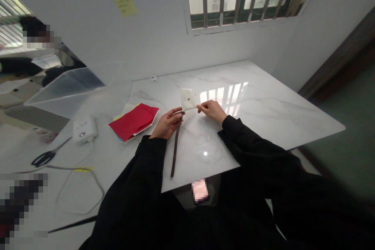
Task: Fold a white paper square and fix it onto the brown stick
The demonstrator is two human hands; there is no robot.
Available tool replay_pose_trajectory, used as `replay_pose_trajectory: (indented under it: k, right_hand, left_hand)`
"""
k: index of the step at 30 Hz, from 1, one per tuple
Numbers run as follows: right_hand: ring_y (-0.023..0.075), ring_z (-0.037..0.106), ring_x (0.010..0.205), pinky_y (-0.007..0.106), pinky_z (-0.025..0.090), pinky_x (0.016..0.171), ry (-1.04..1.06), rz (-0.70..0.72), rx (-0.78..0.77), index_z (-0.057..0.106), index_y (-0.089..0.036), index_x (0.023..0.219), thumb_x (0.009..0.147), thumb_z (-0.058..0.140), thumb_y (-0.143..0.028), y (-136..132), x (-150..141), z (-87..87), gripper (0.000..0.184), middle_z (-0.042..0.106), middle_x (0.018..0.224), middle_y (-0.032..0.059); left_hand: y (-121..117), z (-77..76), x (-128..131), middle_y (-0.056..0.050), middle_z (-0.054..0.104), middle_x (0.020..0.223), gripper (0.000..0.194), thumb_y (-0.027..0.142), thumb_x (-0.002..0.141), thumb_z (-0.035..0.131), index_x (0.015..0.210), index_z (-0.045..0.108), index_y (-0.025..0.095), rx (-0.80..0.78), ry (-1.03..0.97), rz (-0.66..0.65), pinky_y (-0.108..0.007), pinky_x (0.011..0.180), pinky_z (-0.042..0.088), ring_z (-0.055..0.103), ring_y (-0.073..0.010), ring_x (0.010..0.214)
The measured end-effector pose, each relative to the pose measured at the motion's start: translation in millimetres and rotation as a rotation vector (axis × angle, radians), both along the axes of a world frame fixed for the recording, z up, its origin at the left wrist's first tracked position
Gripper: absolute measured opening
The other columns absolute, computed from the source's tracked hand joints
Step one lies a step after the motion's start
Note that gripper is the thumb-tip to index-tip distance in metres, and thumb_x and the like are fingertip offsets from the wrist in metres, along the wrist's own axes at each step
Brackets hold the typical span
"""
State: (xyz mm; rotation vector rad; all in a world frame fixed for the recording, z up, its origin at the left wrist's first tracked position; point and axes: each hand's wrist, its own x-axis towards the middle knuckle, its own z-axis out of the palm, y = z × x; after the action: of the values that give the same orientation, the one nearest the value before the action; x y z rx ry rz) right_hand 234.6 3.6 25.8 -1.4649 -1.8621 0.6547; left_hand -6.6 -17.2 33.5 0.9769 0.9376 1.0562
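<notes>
My left hand (167, 123) is curled round the top of a thin dark stick (175, 148) that slants down toward the table's near edge. At the stick's upper end sits a folded white paper piece (187, 99). My right hand (211, 110) pinches the right corner of that white paper. Both hands are held just above the white marble table (263, 101), and both arms are in black sleeves.
A stack of coloured paper sheets with red on top (134, 122) lies left of my hands. Further left are a small white device (84, 129) with a cable, black scissors (43, 158) and a clear plastic box (64, 90). A person sits at far left.
</notes>
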Motion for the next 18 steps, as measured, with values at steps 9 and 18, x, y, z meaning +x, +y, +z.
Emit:
replay_pose_trajectory:
  k: [9, 18]
  right_hand:
    - [0.0118, 0.048, 0.058, 0.028, 0.03, 0.064, -0.006, -0.001, 0.004, 0.08, -0.015, 0.076, 0.098, 0.058, -0.041, -2.6, -1.4, 2.5, 0.04, 0.057, 0.056, 0.0002]
    - [0.009, 0.033, 0.056, 0.027, 0.026, 0.059, 0.133, 0.192, -0.067, 0.045, -0.018, 0.055, 0.093, 0.064, -0.048, -25.2, -6.6, 32.7, 0.052, 0.034, 0.054, -0.0056]
  left_hand:
    - [-0.1, -0.8, 0.2, -0.008, 0.077, 0.101, 0.043, 0.017, 0.072, 0.086, 0.113, 0.072, 0.015, -0.003, -0.001, -0.007, -0.021, 0.069, 0.055, 0.067, -0.0103, 0.071]
    - [1.1, -2.5, 0.4, -0.007, 0.076, 0.101, 0.044, 0.016, 0.071, 0.086, 0.113, 0.071, 0.014, -0.004, -0.012, -0.002, -0.022, 0.069, 0.054, 0.066, -0.0103, 0.072]
